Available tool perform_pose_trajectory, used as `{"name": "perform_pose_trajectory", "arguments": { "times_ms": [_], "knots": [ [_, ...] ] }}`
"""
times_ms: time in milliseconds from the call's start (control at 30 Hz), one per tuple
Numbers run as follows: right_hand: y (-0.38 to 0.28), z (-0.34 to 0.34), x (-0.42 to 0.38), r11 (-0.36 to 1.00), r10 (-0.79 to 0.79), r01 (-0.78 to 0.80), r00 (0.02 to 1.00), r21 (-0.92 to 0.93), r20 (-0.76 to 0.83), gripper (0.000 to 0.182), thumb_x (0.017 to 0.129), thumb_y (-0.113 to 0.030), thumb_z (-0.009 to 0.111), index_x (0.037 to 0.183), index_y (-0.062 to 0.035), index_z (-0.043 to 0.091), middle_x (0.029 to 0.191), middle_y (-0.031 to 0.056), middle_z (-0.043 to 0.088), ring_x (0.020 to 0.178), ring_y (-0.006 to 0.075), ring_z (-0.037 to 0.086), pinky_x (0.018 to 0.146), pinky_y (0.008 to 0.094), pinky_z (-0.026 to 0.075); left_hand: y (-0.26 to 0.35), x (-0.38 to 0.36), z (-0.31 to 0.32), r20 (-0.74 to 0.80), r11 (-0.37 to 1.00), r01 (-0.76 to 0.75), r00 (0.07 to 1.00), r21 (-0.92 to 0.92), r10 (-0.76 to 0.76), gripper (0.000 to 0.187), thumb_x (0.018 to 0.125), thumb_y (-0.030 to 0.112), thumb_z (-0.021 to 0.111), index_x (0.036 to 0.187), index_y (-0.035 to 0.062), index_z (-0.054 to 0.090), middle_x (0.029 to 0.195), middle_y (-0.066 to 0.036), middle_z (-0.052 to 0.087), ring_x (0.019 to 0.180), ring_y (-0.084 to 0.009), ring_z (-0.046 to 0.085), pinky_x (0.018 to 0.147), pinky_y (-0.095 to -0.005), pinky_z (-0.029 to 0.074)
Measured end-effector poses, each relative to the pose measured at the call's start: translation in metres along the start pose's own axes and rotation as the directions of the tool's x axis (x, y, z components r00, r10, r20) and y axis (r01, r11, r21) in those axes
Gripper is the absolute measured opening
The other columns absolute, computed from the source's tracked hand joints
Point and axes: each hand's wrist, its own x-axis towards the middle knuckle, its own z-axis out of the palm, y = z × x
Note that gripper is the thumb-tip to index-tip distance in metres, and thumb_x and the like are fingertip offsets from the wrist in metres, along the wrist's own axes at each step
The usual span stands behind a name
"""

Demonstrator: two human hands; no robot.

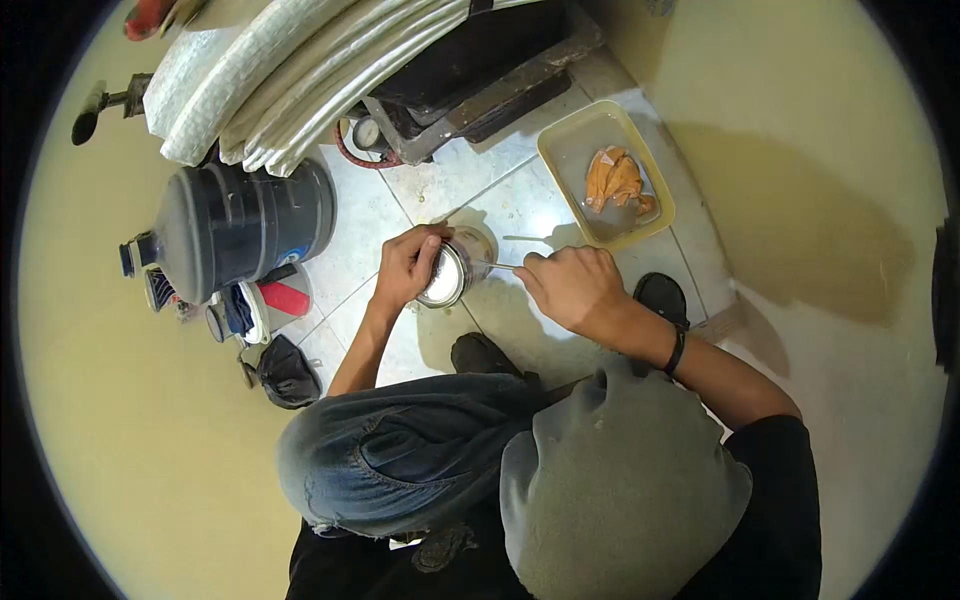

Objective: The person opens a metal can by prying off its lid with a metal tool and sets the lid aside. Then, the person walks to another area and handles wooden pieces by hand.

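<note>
While left hand (408,265) grips tin (447,275) | right hand (570,287) pinches thin rod (497,266) | tray (560,150) near

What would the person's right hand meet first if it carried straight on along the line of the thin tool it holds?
Most likely the small metal can. The right hand points its thin tool leftward at the can's open mouth, which the left hand grips and tilts. Depth is unclear, so the tip may already touch it.

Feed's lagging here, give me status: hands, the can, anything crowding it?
Left hand gripping tilted can. Right hand holds thin tool at can's mouth. Tray with orange pieces close behind, apart.
</note>
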Motion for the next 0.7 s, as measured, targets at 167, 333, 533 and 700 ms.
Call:
{"name": "perform_pose_trajectory", "arguments": {
  "times_ms": [167,333,533,700],
  "knots": [
    [-0.003,0.004,0.007,0.998,-0.043,0.044,0.999,-0.046,0.005,0.037,0.108,-0.038,0.06,0.094,-0.008,0.076,0.075,0.0175,0.074,0.071,0.0397,0.075,0.067,0.0519,0.059,0.006,-0.014,0.009,-0.343,0.962,0.271,0.902,-0.02,-0.261,0.035,0.114,0.027,0.052,0.122,-0.0009,0.072,0.11,-0.018,0.076,0.094,-0.027,0.072,0.09,-0.0372,0.055],
    [-0.009,-0.001,0.018,0.993,-0.09,0.094,0.994,-0.075,0.054,0.038,0.107,-0.037,0.06,0.094,-0.0062,0.076,0.075,0.0168,0.076,0.071,0.036,0.077,0.065,0.0488,0.059,0.006,-0.028,0.047,-0.475,0.851,0.332,0.719,-0.406,-0.507,0.049,0.117,0.041,0.05,0.126,-0.0027,0.07,0.113,-0.012,0.072,0.101,-0.0165,0.063,0.093,-0.0323,0.05],
    [-0.019,-0.008,0.039,0.964,-0.146,0.164,0.984,-0.21,0.1,0.038,0.108,-0.036,0.059,0.094,-0.0051,0.076,0.076,0.0172,0.076,0.072,0.0359,0.077,0.067,0.047,0.06,0.018,-0.024,0.042,-0.432,0.868,0.352,0.762,-0.349,-0.483,0.05,0.118,0.04,0.05,0.116,-0.0021,0.078,0.07,0.003,0.053,0.064,-0.0058,0.042,0.058,-0.0286,0.035],
    [-0.021,-0.006,0.034,0.978,-0.142,0.161,0.979,-0.133,0.144,0.043,0.11,-0.036,0.057,0.092,-0.0017,0.075,0.073,0.0201,0.073,0.073,0.0387,0.076,0.068,0.0505,0.06,0.011,-0.02,0.031,-0.295,0.84,0.378,0.812,-0.39,-0.503,0.05,0.117,0.037,0.049,0.114,-0.0029,0.079,0.066,0.001,0.052,0.063,-0.0069,0.043,0.058,-0.0298,0.036]
  ]
}}
